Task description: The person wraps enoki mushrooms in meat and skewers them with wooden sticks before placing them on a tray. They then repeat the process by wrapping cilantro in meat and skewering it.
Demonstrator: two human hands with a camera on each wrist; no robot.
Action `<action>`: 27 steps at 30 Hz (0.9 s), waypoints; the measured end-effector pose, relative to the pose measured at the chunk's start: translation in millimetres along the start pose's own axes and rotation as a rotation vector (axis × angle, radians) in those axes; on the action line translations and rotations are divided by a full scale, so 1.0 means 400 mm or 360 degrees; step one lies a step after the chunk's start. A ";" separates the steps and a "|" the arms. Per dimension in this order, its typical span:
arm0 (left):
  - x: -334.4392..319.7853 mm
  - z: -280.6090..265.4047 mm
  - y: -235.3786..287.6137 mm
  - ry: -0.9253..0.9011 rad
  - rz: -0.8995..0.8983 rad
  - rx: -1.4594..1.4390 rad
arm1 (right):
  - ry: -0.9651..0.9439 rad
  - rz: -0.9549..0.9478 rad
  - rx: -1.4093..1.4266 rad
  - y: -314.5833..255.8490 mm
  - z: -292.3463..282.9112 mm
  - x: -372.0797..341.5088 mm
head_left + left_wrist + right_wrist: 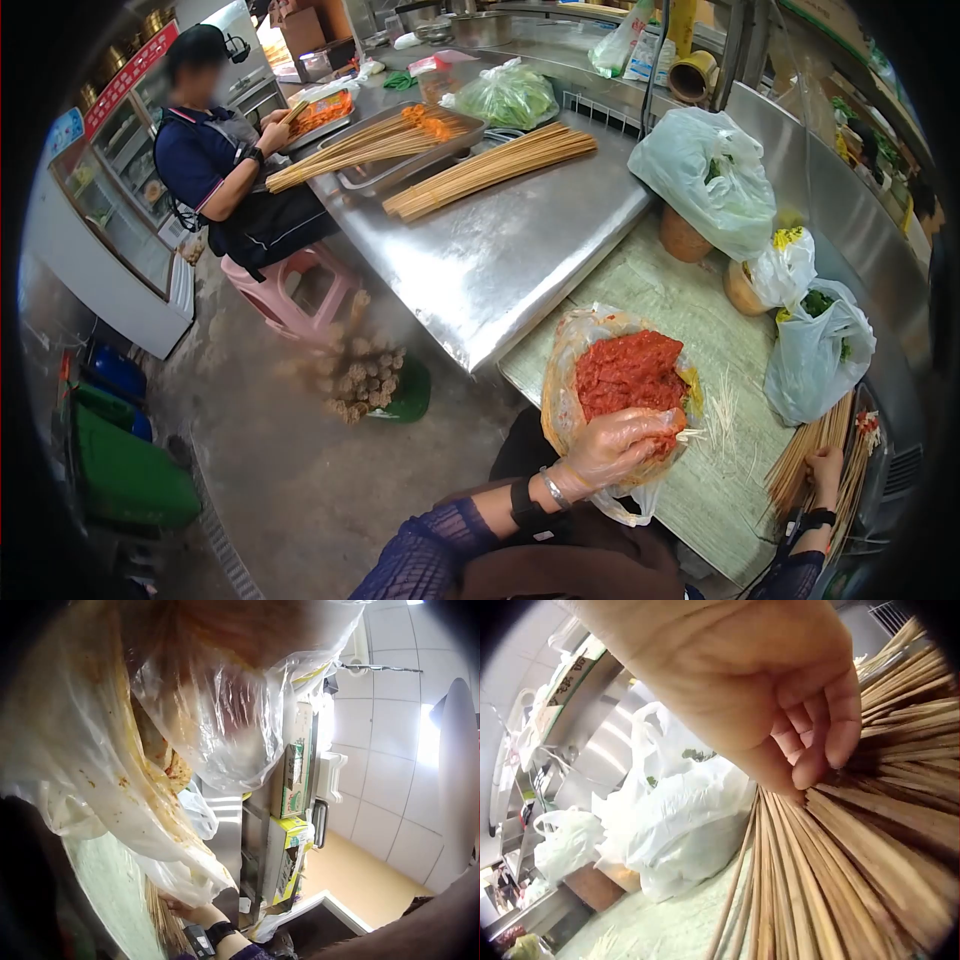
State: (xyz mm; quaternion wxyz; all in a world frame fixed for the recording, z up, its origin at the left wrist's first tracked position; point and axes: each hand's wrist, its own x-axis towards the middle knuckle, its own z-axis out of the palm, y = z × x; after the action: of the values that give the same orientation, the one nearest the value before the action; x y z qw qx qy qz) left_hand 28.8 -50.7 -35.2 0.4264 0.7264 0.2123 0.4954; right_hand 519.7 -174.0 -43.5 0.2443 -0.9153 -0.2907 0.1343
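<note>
My left hand (622, 446), in a clear plastic glove, is over a bag of red marinated meat (632, 374). Its fingers curl round a piece of the red meat with thin white strands (689, 435) sticking out. In the left wrist view the glove (225, 727) looks blurred and hides what it grips. My bare right hand (802, 727) is at a fanned bundle of bamboo skewers (795, 870), fingers curled and tips pinching among the sticks. More loose white strands (727, 422) lie on the board (610, 280) beside the meat bag.
Tied plastic bags of greens (705, 175) stand along the board's back edge. On the steel table (470, 270) lie a skewer bundle (490, 170) and a tray (375, 180) of skewers. Another person (215, 140) sits across on a pink stool (290, 290). A green bin (408, 395) stands below.
</note>
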 end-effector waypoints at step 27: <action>-0.004 -0.006 0.007 -0.0048 -0.0010 -0.0088 | -0.0145 -0.0022 0.1362 -0.006 -0.018 -0.108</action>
State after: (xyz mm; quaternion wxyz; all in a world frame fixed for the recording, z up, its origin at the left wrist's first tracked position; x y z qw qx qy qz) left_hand 25.7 -52.5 -33.5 0.4509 0.7212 0.1943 0.4886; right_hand 486.9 -200.7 -31.5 0.5897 -0.7227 -0.2255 0.2814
